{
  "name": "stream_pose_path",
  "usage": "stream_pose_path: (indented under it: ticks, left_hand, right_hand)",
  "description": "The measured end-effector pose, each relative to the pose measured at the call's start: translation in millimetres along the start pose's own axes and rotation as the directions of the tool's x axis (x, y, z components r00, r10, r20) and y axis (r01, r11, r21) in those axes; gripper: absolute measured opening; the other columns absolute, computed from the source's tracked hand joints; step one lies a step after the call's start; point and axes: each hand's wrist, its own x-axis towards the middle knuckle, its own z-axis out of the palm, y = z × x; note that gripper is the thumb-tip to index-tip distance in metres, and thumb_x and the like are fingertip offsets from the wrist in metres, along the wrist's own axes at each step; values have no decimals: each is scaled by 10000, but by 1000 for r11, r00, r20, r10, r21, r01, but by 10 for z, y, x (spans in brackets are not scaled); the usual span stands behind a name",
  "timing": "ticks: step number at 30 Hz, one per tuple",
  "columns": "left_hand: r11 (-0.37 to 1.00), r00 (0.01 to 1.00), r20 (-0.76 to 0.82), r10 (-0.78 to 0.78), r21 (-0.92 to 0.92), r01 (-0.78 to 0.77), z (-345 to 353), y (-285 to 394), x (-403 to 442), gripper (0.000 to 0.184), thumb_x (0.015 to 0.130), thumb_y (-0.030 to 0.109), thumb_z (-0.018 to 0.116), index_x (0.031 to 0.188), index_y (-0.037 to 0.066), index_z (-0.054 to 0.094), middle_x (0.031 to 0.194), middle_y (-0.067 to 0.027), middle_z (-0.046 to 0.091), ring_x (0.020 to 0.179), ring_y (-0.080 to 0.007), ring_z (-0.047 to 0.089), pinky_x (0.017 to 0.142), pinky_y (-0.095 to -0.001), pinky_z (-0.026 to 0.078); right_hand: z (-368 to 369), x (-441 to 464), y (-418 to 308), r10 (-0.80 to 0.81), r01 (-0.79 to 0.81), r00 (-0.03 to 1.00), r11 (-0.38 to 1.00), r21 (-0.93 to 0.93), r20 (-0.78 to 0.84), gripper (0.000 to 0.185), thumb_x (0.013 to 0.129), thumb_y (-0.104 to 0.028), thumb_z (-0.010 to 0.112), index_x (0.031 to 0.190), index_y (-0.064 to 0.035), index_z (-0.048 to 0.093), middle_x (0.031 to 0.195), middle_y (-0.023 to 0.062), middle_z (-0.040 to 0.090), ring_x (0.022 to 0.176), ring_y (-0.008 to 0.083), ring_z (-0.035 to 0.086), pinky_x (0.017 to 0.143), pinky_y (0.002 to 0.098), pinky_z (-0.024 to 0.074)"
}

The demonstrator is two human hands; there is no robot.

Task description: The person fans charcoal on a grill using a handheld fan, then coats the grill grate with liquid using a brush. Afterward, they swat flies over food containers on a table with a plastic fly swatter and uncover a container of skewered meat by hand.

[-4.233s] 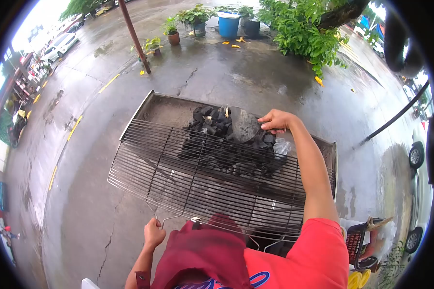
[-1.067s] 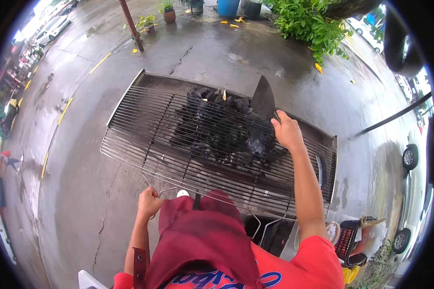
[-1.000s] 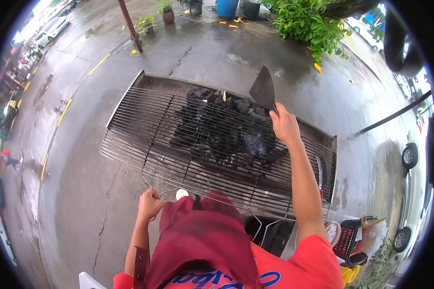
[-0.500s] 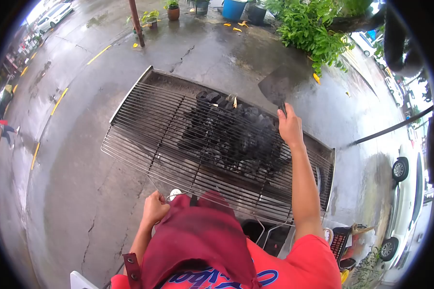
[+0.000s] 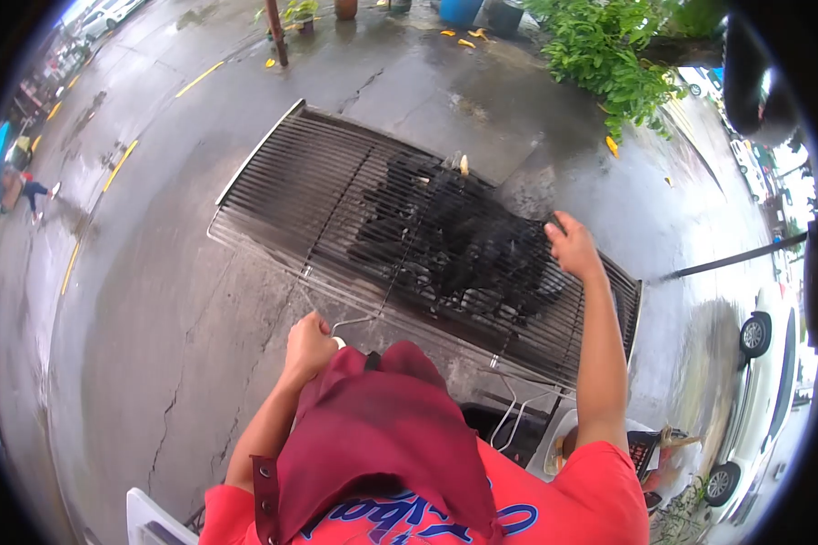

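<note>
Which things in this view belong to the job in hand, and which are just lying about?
Part of the job:
flat-bladed tool, blurred, in the right hand
grate, its wire handle in the left hand
charcoal under the grate
grill

Just about:
yellow leaf
blue tub
leafy branch
white car

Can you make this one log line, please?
left hand: gripping grate handle; right hand: gripping flat tool, blurred; charcoal: under grate

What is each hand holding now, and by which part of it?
The left hand grips the grill grate by its wire handle; the right hand holds a flat, blurred paddle by its dark grip.
</note>
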Motion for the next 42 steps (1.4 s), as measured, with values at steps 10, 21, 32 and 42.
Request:
stream_pose_path:
  ticks: [10,21,32,42]
  left_hand:
    - [998,999,43,-16,56,14,-74,-99,-163,129,613,67,592,717,10,543,718,-217,617,728,-410,599,652,-439,466]
    - [999,999,20,-34,32,33,-47,-131,-197,128,612,69,586,719,8,551,711,-210,616,725,-395,601,655,-435,470]
    - [1000,1000,-11,-10,14,10,61,-14,95,132,626,77,591,736,6,569,759,-222,621,769,-415,601,683,-456,474]
    - [998,998,22,-53,26,52,26,-10,-158,127,606,53,579,703,-8,525,660,-214,585,675,-362,596,620,-418,461]
  right_hand:
    - [148,560,-276,-69,75,996,993,93,-63,512,900,-307,573,1316,-28,467,819,174,652,569,215,606,573,348,494]
    - [418,609,-664,-271,387,920,738,-552,283,416,896,-379,541,1277,-216,510,1052,185,644,983,376,604,845,467,481]
    - [-37,937,-115,-374,375,926,907,-192,44,443,863,-304,609,1218,-41,569,1174,185,606,1107,324,578,931,361,447]
    - [-500,525,314,-194,195,981,956,-218,26,429,866,-276,621,1229,-53,572,1195,177,601,1134,311,565,956,348,431]
